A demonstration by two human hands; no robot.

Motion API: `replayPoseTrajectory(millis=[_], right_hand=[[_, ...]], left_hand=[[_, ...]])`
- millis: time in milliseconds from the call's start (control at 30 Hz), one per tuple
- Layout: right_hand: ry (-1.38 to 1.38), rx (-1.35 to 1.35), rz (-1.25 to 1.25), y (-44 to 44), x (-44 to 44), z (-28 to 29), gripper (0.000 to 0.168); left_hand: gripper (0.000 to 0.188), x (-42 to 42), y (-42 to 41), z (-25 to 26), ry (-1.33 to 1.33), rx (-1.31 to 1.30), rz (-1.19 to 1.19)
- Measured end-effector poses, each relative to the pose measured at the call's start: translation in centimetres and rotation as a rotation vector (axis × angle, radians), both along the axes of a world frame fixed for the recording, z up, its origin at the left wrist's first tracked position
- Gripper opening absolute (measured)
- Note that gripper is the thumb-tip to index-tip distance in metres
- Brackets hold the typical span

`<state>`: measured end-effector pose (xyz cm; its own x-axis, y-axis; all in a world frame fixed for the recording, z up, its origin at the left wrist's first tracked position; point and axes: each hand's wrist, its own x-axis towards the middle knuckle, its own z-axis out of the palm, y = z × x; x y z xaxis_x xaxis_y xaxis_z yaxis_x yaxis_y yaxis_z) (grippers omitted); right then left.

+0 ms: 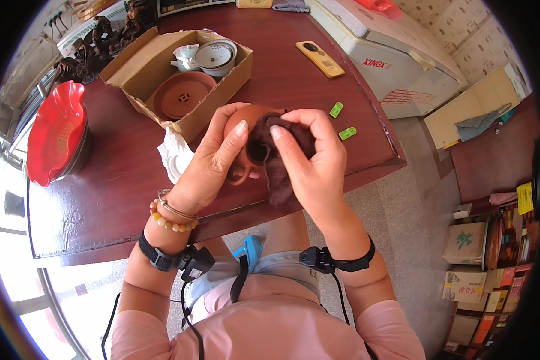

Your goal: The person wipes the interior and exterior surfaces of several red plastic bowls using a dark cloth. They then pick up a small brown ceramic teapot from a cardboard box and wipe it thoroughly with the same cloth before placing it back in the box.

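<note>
My left hand [216, 155] grips a reddish-brown clay teapot [247, 118], tilted so that its round mouth faces me. The teapot's looped handle [240, 176] points down towards the table edge. Between thumb and fingers, my right hand [317, 157] pinches a dark brown cloth [281, 180] against the rim of the mouth. Part of the cloth hangs below the pot, and some covers the opening, so the inside is mostly hidden. White crumpled tissue or wrapping [174, 155] lies just left of my left hand.
An open cardboard box [216, 105] holds a round clay tray [180, 92], white bowls [215, 56] and a small white pot [186, 57]. A red wavy-rimmed dish [58, 130] stands left. Right lie a gold phone [320, 60] and two green clips [336, 110] near the table edge.
</note>
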<state>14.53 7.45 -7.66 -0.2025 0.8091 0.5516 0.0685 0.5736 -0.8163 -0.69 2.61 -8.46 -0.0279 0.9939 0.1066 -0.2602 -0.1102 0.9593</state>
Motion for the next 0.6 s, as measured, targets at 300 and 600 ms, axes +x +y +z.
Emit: replayPoseTrajectory(millis=[300, 600], right_hand=[[-0.385, 0.243, 0.035, -1.2, 0.8, 0.7, 0.015], [-0.307, 0.331, -0.197, -0.7, -0.7, 0.3, 0.014]], left_hand=[[0.050, -0.8, 0.1, -0.1, 0.052, 0.077, -0.089], [0.054, -0.5, 0.3, -0.3, 0.060, 0.050, -0.097]])
